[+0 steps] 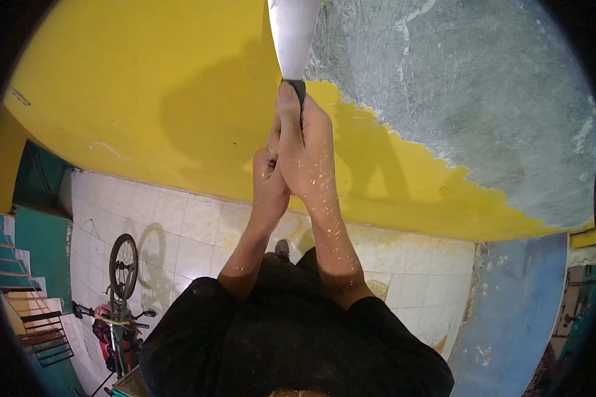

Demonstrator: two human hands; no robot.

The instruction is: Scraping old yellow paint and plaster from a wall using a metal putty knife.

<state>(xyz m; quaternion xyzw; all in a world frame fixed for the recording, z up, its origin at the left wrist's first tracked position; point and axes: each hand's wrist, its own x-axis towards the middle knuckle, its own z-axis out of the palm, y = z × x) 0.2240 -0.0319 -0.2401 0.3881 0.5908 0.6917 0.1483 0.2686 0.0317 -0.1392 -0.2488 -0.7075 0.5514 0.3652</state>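
Observation:
A paint scraper (293,42) with a broad metal blade and a dark handle points up the picture, its blade's far end cut off by the top edge. My right hand (308,144) grips the handle, thumb laid along it towards the blade. My left hand (270,171) is closed around the lower handle, pressed against the right; its fingers are mostly hidden. Behind the blade runs the border between yellow paint (218,99) on the wall and a bare grey patch (477,89) with a ragged lower edge. Small yellow flakes cling to my right hand and forearm.
Below the wall lies a pale tiled floor (198,248), with yellowish dust near its foot. A bicycle (121,278) is at the left, near a dark railing (47,337). A peeling blue wall (516,293) stands at the right. My shoe (282,248) shows below my wrists.

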